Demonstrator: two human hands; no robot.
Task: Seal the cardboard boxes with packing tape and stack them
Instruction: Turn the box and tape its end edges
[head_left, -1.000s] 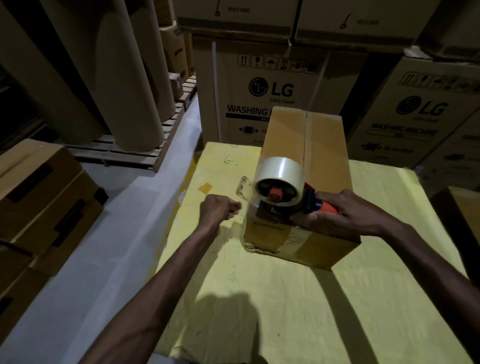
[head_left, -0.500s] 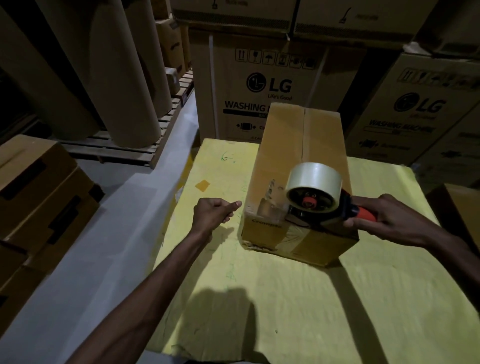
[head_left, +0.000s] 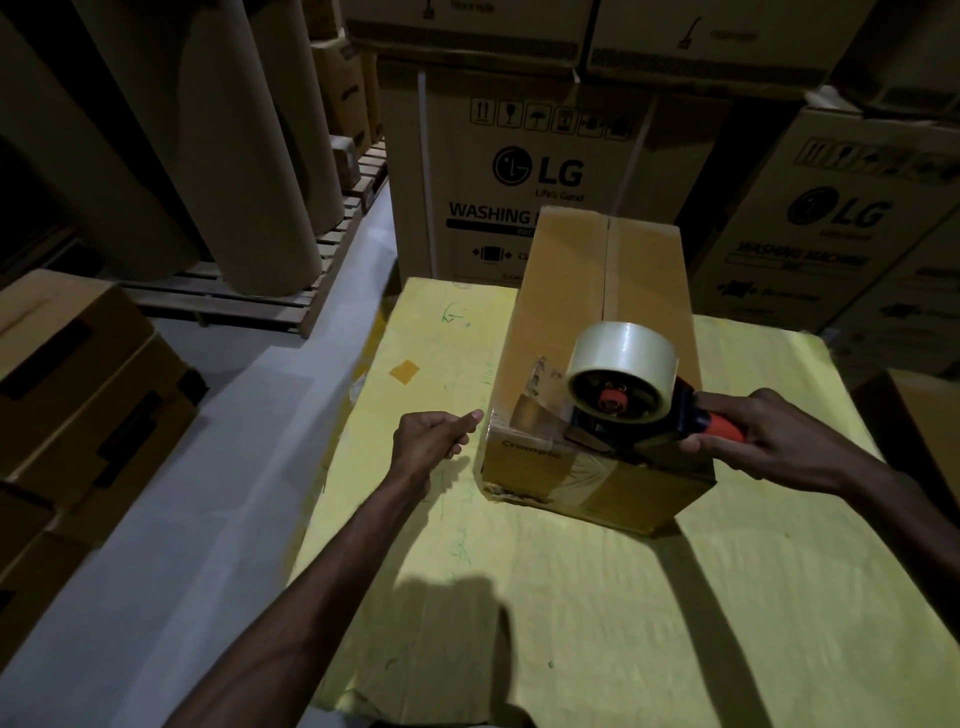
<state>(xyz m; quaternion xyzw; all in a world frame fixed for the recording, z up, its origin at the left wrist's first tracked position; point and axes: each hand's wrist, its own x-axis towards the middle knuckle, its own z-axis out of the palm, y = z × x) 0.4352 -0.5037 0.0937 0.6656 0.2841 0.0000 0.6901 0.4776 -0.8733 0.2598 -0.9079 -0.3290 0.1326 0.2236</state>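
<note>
A long brown cardboard box (head_left: 566, 312) lies on the yellow-covered table (head_left: 519, 597), its flaps closed and a seam running along the top. My right hand (head_left: 774, 436) grips the red handle of a tape dispenser (head_left: 623, 374) loaded with a clear roll; the dispenser rests on the near end of the box top. Clear tape stretches from it toward the box's near left corner. My left hand (head_left: 428, 439) is loosely fisted just left of that corner, its thumb tip almost at the box edge, with nothing visible in it.
Large LG washing machine cartons (head_left: 519, 171) stand behind the table and to the right (head_left: 841, 223). Tall cardboard rolls (head_left: 234, 130) stand on a wooden pallet at the left. Stacked brown boxes (head_left: 78, 395) sit on the floor at the left; another box (head_left: 919, 415) is at the right edge.
The right hand has drawn the dispenser rightward across the near end of the box, leaving tape behind it. The left hand stayed by the box's left corner, its thumb now extended.
</note>
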